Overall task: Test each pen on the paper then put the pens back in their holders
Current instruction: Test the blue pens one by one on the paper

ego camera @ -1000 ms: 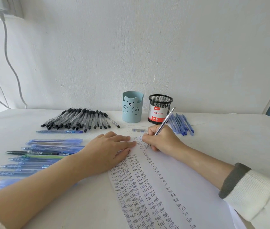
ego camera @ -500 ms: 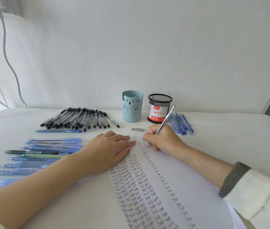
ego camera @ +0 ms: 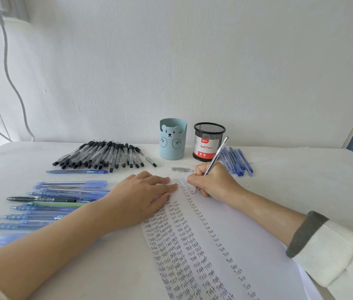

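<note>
Paper (ego camera: 225, 245) at six o'clock carries columns of "Test"; my left hand (ego camera: 143, 198) lies flat and open on it, while my right hand (ego camera: 212, 180) grips a pen (ego camera: 215, 155), nib down. Since a second ago the hands have barely shifted, so I judge testing continues. At twelve, the mesh holder (ego camera: 209, 145) reads "Ball Pens".

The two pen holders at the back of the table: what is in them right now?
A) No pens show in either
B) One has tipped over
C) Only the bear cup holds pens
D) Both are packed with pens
A: no pen sticks up from the blue bear cup or the black mesh holder; both stand upright, and the black-capped pens and blue pens lie on the table beside them.
</note>
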Demonstrator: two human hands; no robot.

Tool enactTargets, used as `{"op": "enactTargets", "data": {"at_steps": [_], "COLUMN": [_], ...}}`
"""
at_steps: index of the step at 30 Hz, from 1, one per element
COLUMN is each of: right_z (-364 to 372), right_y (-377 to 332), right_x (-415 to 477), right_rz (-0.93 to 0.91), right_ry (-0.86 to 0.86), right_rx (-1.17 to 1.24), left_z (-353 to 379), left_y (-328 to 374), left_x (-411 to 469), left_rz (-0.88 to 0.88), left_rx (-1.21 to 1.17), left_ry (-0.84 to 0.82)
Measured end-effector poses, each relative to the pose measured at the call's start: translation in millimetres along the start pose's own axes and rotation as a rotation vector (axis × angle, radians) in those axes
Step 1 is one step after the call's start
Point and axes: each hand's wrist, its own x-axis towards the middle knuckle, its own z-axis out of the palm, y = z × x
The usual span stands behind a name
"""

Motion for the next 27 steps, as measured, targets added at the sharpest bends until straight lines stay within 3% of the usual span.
{"op": "enactTargets", "data": {"at_steps": [12,17,22,27], "right_z": [-9.6,-36.4,-50.4,-48.9], "right_y": [3.4,-0.1,-0.6,3.7], "right_x": [8.0,17.4,24.3,25.4], "right_rz": [-0.048,-0.114,0.020,-0.019], "right_ry": [0.052,-0.052,0.105,0.061], "right_rx": [0.091,0.163,0.402,0.217], "left_z": [0.0,-2.1,-4.7,-5.9], "left_y": [0.1,0.6,2.2,3.4], "left_x": [-1.1,-1.4,-2.0,-2.9], "left_rz": [0.007,0.018,0.009,0.008], "left_rx": [-0.002,-0.015,-0.013,-0.010], "left_ry": [-0.001,0.005,-0.017,-0.017]}}
